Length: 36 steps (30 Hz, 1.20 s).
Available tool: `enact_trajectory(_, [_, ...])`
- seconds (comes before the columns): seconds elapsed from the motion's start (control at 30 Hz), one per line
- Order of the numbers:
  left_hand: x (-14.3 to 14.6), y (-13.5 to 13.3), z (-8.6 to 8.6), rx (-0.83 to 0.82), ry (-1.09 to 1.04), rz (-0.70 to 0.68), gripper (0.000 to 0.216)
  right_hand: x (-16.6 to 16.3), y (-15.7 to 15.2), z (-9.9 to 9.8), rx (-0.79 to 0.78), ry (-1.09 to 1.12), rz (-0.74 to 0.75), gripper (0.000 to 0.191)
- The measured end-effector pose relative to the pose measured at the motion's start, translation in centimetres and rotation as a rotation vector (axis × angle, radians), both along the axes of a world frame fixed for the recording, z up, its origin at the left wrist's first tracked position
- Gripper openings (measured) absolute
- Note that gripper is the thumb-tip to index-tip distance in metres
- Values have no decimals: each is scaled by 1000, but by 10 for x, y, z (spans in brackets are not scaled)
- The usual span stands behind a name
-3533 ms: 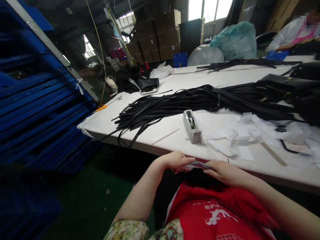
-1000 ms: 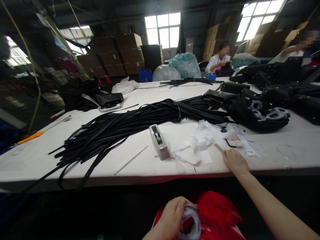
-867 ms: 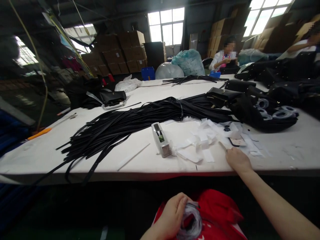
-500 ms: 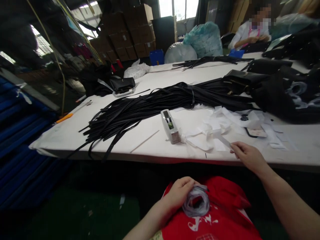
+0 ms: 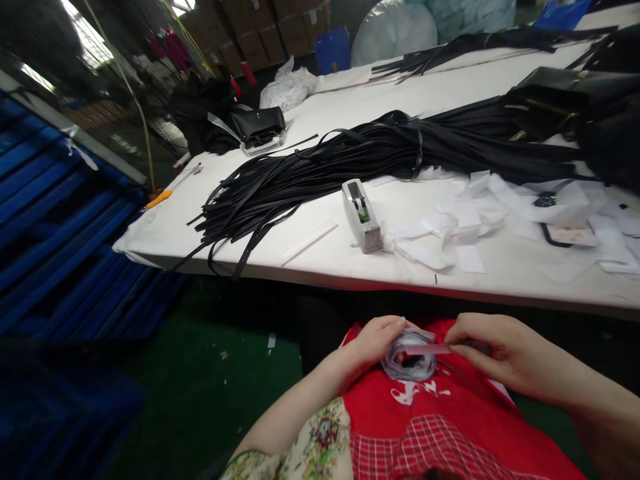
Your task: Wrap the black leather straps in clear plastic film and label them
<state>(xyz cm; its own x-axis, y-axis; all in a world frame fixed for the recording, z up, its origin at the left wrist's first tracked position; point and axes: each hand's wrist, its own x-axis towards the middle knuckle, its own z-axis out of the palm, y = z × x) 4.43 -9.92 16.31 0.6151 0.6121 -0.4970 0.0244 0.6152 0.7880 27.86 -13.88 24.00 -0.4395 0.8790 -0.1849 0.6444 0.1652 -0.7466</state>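
On my lap, over the red apron (image 5: 465, 407), my left hand (image 5: 379, 341) grips a coiled roll of greyish translucent strip (image 5: 420, 369) from its far left side. My right hand (image 5: 493, 353) is closed to a pinch on a short translucent strip (image 5: 427, 349), which looks like clear tape. That strip lies across the top of the roll's opening. Above my hands, near the table edge, stands a grey tape dispenser (image 5: 361, 217).
A large bundle of black straps (image 5: 320, 170) lies along the white table (image 5: 320, 250), some ends hanging over the edge. White paper scraps (image 5: 465, 227) are scattered right of the dispenser. A black bag (image 5: 257, 127) sits farther back. Blue slatted stacks (image 5: 75, 220) stand at left.
My right hand has come from the paper scraps at the table edge down to the roll, bringing the strip. My left hand still holds the roll. The view has tilted down.
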Motion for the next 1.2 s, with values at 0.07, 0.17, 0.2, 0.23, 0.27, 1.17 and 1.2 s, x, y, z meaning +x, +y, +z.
enact_trajectory(0.07, [1, 0, -2, 1, -6, -2, 61, -5, -4, 2, 14, -46, 40, 16])
enact_trajectory(0.17, [4, 0, -6, 29, 18, 3, 61, -14, -8, 6, 66, -180, 90, 14])
enact_trajectory(0.2, [4, 0, -6, 39, 30, 0, 61, -18, -10, 6, 94, -232, 105, 15])
enact_trajectory(0.23, [5, 0, -6, 48, 40, -3, 60, -22, -11, 6, 122, -282, 122, 17])
enact_trajectory(0.27, [6, -1, -6, 55, 48, -8, 59, -26, -12, 5, 147, -326, 140, 17])
enact_trajectory(1.17, [-5, -8, 24, 723, 315, -80, 20, -51, 20, -58, -73, 176, -352, 37])
enact_trajectory(1.2, [-6, -9, 24, 734, 301, -67, 20, -51, 21, -59, -69, 185, -375, 40])
